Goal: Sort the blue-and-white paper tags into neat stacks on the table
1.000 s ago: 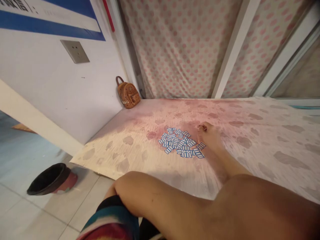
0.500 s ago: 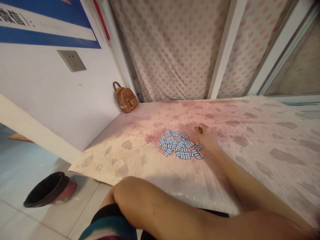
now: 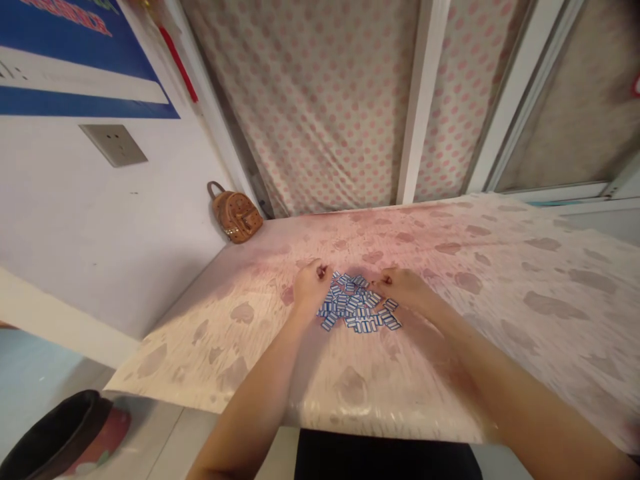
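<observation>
A loose pile of small flat white pieces with blue edges [image 3: 353,307] lies on the cloth-covered table [image 3: 350,387]. At the pile's left edge is my left hand [image 3: 311,283], its fingers curled in and pressed together. My right hand [image 3: 404,288] is closed too, at the pile's upper right, thumb and fingertips pinched. Whatever either hand might hold is too small or hidden to make out. One piece [image 3: 391,304] lies slightly apart, just below the right hand.
A small brown backpack [image 3: 237,215] leans against the wall at the table's far left corner. Behind the table hangs a dotted curtain [image 3: 320,120]. On the floor at lower left stands a black-lined bin [image 3: 65,433]. A socket [image 3: 116,145] is on the left wall.
My left arm has swung up from near my body, bringing the left hand to the pile's left side. The right hand stays beside the pile, still closed. The camera view has shifted.
</observation>
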The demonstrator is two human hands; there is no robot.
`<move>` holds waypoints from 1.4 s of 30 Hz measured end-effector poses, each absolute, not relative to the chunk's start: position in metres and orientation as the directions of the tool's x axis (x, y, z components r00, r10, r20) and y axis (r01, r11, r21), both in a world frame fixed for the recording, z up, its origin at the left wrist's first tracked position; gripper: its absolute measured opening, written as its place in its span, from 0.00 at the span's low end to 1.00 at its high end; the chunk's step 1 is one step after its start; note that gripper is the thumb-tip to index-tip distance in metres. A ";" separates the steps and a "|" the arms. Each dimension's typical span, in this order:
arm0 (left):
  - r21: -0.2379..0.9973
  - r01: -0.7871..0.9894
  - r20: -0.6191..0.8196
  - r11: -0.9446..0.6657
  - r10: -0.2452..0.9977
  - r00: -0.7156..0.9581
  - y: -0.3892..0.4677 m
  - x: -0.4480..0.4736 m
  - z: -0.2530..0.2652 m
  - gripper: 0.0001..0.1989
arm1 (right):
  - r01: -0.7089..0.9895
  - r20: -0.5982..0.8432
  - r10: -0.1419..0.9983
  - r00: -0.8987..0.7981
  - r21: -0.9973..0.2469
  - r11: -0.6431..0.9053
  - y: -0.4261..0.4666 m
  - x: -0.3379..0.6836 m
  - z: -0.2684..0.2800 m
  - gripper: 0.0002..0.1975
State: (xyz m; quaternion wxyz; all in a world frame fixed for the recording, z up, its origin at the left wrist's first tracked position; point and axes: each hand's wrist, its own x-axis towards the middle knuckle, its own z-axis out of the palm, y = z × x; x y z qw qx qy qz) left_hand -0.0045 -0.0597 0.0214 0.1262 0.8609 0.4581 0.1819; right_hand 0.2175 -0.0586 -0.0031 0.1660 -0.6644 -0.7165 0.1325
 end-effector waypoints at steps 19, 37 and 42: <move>0.685 0.704 0.197 -0.185 0.978 0.066 -0.019 -0.039 -0.010 0.07 | 0.878 0.079 0.996 -0.051 -0.471 0.082 -0.058 0.220 0.004 0.07; 0.691 0.685 0.058 -0.229 0.963 0.264 -0.023 -0.035 -0.014 0.05 | 0.865 0.362 0.931 0.051 -0.483 0.140 -0.062 0.217 -0.004 0.10; 0.799 0.552 0.183 -0.239 0.971 0.156 -0.020 -0.033 -0.005 0.03 | 0.807 0.428 0.903 0.041 -0.547 0.223 -0.064 0.211 -0.004 0.10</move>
